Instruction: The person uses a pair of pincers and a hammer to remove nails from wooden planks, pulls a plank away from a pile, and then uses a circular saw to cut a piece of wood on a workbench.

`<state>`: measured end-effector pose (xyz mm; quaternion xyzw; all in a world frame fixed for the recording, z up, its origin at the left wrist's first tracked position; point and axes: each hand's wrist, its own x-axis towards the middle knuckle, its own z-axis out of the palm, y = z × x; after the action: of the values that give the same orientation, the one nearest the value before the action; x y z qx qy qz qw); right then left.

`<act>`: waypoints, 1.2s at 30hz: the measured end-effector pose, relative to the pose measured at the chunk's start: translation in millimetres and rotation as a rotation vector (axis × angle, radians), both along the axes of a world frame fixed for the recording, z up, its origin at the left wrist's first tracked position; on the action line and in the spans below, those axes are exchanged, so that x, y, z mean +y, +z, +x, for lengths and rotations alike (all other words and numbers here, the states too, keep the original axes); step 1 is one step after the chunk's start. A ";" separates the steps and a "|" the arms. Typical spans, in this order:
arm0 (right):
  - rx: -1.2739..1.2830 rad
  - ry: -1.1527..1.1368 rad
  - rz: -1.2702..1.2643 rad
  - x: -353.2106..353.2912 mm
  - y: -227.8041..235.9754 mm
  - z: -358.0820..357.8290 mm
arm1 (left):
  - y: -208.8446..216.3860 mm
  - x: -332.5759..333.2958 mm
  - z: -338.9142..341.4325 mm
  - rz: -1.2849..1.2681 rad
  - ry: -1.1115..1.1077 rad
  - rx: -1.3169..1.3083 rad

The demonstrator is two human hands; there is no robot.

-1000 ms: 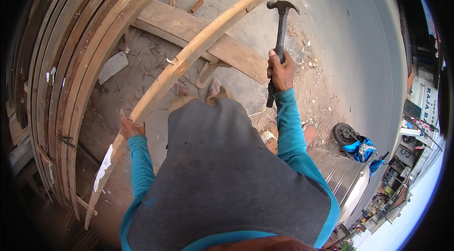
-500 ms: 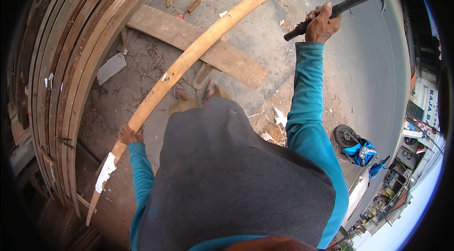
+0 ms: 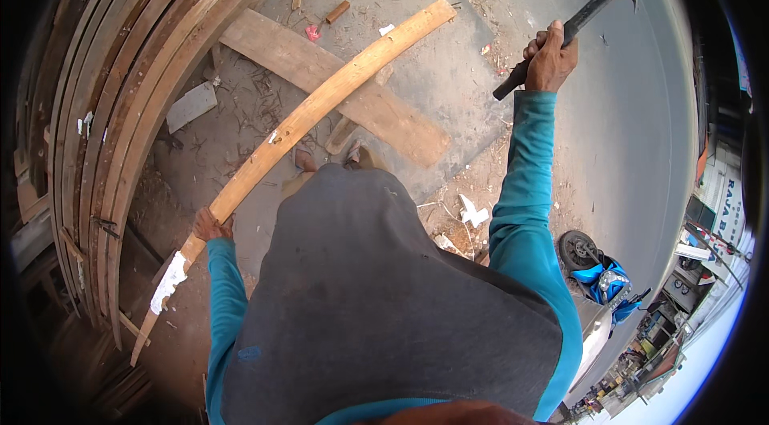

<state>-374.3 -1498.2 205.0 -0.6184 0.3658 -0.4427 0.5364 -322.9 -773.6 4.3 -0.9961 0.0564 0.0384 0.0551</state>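
My right hand is closed round the handle of a black claw hammer, raised out to the right with its head pointing away from me. My left hand grips a long, light wooden plank near its lower left part. White patches cover the plank below that hand, and small nails show along its face and at its far end. Under it, crossing it, lies a broader, rougher board on the ground.
Long timbers are stacked at the left. Loose nails, a wooden-handled tool and a pale flat piece lie on the ground. A blue motorbike stands on the right by the road.
The hammer and my right hand have shifted slightly down in the picture. My left hand, still gripping the plank, is a little farther left. The whole view has tilted slightly.
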 end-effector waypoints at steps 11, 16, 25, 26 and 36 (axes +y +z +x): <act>0.423 0.343 0.521 5.2 -65.4 -16.8 | -15.2 12.1 -1.3 0.091 0.113 0.126; -0.076 0.036 0.038 -23.8 13.8 5.8 | -3.7 5.4 9.6 -0.010 0.085 0.126; 0.668 0.495 0.806 -48.7 -105.3 -14.8 | -19.3 23.8 0.7 -0.096 0.040 0.018; 0.462 0.495 1.012 -58.1 -112.7 -22.9 | -22.7 15.3 8.8 -0.116 0.061 -0.001; 0.110 0.046 0.278 -73.9 -44.9 5.7 | -5.5 9.7 5.8 -0.002 0.038 0.014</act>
<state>-368.6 -1572.1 160.2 -0.5700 0.4380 -0.3406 0.6059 -317.2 -763.9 -1.2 -0.9968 0.0377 0.0465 0.0528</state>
